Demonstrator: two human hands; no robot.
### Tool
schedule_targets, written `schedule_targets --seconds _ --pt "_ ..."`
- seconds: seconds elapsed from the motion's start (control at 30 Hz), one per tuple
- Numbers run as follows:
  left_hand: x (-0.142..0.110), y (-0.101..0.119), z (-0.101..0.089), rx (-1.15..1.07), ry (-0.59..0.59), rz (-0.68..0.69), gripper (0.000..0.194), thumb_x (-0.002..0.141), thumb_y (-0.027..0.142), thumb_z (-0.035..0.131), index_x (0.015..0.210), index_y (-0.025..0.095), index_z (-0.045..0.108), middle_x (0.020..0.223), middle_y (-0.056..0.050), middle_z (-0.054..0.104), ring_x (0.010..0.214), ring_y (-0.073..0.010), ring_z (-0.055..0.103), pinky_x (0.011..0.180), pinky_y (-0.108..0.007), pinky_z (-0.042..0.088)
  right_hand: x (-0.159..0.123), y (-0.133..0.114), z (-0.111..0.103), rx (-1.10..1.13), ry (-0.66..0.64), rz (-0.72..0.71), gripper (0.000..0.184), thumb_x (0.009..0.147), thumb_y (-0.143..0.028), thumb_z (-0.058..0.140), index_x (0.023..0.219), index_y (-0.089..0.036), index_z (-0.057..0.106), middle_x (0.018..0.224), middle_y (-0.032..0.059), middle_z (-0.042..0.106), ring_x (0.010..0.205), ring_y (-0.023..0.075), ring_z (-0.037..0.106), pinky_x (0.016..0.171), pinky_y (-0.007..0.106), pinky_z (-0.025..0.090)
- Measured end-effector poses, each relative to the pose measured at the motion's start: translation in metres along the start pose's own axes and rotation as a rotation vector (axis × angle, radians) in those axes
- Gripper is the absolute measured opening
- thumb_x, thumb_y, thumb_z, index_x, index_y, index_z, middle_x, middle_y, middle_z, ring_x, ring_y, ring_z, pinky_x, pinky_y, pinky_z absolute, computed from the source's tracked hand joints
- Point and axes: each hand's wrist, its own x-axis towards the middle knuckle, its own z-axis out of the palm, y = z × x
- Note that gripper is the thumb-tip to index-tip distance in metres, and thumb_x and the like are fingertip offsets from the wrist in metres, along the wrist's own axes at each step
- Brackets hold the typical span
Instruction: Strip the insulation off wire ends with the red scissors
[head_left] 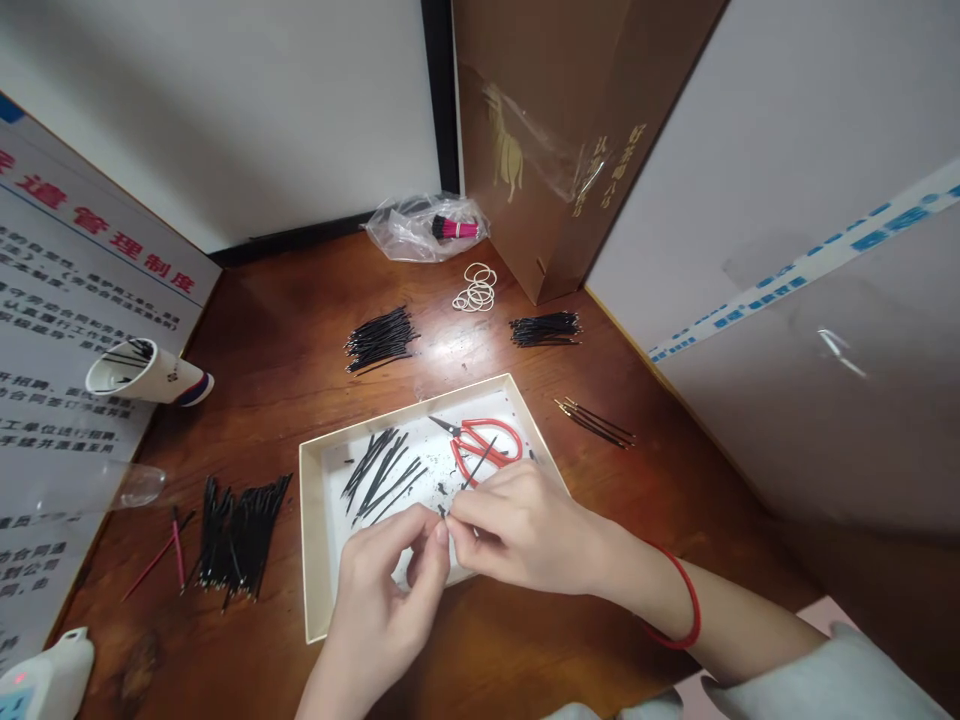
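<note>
Two bare hands are working just over the near edge of one shallow box [313,560] on the table [517,650]. The right hand [532,525] is pinching one black wire [484,456] that is slanting up beyond its fingers. The left hand [375,605] is meeting it tip to tip, forefinger and thumb pressing closed; what they are gripping is too hidden for me to tell. One red bracelet [695,605] is circling the right wrist.

Just beyond the right fingers, one pair of red-handled scissors [459,433] is lying in the box. Beyond the left fingers, loose wires [382,475] are resting there in about three clusters, overlapping too much for a sure count.

Farther beyond the fingers, past the box, I'm counting two heaps of black wires: one heap [381,338] is sitting to the left, the other heap [546,328] to the right. Several rubber bands [476,290] are lying between and behind them, and behind those one clear bag [397,230] is holding one pink bundle [459,230].

Right of the fingers, outside the box, about four wires [600,422] are lying together. Well to the left, one big pile [241,540] is spreading beside two pink wires [178,550]. Beyond that pile, one paper cup [169,375] is holding more black wires.
</note>
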Motion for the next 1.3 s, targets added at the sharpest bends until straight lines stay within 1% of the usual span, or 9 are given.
schedule_targets --seconds 0.17,0.3,0.4,0.6,0.8,0.93,1.0,1.17,1.3 --pt "-0.001 0.000 0.000 -0.002 0.011 0.067 0.029 0.094 0.018 0.049 0.066 0.019 0.046 0.056 0.003 0.046 0.050 -0.0096 0.041 0.049 -0.023 0.031 0.002 0.001 -0.001 0.064 0.062 -0.058 0.030 0.088 -0.015 0.049 0.061 -0.022 0.038 0.049 -0.0078 0.035 0.044 0.0076 0.029 0.047 0.023 0.026" --pt "0.002 0.000 -0.002 -0.019 -0.009 0.134 0.026 0.092 0.013 0.050 0.067 0.020 0.046 0.056 0.004 0.045 0.049 -0.0089 0.041 0.048 -0.022 0.033 0.004 0.001 -0.003 0.163 0.061 -0.071 0.029 0.087 -0.011 0.049 0.063 -0.022 0.036 0.051 -0.0080 0.036 0.045 0.0068 0.030 0.047 0.022 0.026" --pt "0.002 -0.001 -0.003 -0.047 -0.016 0.127 0.027 0.092 0.012 0.049 0.067 0.020 0.044 0.056 0.005 0.043 0.049 -0.0087 0.040 0.048 -0.021 0.033 0.004 0.001 -0.005 0.202 0.050 -0.052 0.029 0.087 -0.009 0.050 0.064 -0.022 0.037 0.053 -0.0081 0.035 0.045 0.0065 0.030 0.047 0.022 0.026" --pt "0.003 -0.002 -0.010 -0.114 -0.142 -0.036 0.028 0.098 0.022 0.047 0.071 0.019 0.049 0.062 0.003 0.049 0.057 -0.0105 0.046 0.055 -0.022 0.037 0.005 0.001 -0.008 0.069 -0.017 -0.051 0.028 0.094 -0.012 0.046 0.068 -0.019 0.048 0.053 -0.0059 0.043 0.048 0.0090 0.036 0.050 0.024 0.030" --pt "0.006 -0.001 -0.014 -0.308 -0.198 -0.217 0.041 0.099 0.052 0.041 0.077 0.019 0.053 0.067 0.002 0.051 0.062 -0.0137 0.046 0.060 -0.025 0.036 0.006 -0.001 -0.003 -0.111 0.026 -0.101 0.034 0.098 -0.014 0.042 0.067 -0.018 0.054 0.052 -0.0038 0.050 0.047 0.0105 0.039 0.051 0.026 0.031" --pt "0.005 0.005 -0.012 -0.383 -0.273 -0.345 0.045 0.097 0.055 0.045 0.069 0.020 0.047 0.064 0.003 0.046 0.062 -0.0133 0.042 0.059 -0.025 0.034 0.005 -0.005 -0.003 -0.157 0.032 -0.121 0.036 0.101 -0.017 0.040 0.068 -0.018 0.055 0.054 -0.0031 0.054 0.049 0.0110 0.043 0.052 0.026 0.033" --pt "0.003 0.007 -0.011 -0.429 -0.270 -0.396 0.046 0.097 0.056 0.046 0.068 0.020 0.047 0.062 0.003 0.045 0.061 -0.0131 0.041 0.058 -0.025 0.033 0.005 -0.008 -0.004 -0.203 0.033 -0.137 0.038 0.101 -0.017 0.039 0.067 -0.018 0.054 0.054 -0.0028 0.054 0.049 0.0114 0.044 0.053 0.027 0.032" --pt "0.001 0.008 -0.009 -0.449 -0.234 -0.387 0.048 0.096 0.055 0.048 0.064 0.019 0.048 0.059 0.003 0.044 0.058 -0.0124 0.038 0.056 -0.025 0.030 0.004 -0.012 -0.004 -0.238 0.013 -0.161 0.038 0.100 -0.014 0.040 0.065 -0.017 0.054 0.054 -0.0024 0.053 0.049 0.0121 0.044 0.052 0.028 0.032" --pt "-0.001 0.006 -0.010 -0.538 -0.243 -0.379 0.047 0.095 0.053 0.050 0.065 0.018 0.054 0.053 0.004 0.042 0.053 -0.0116 0.034 0.053 -0.025 0.026 0.002 -0.013 -0.008 -0.058 -0.055 -0.107 0.035 0.100 -0.014 0.040 0.068 -0.016 0.056 0.055 -0.0029 0.054 0.049 0.0107 0.046 0.052 0.025 0.035"
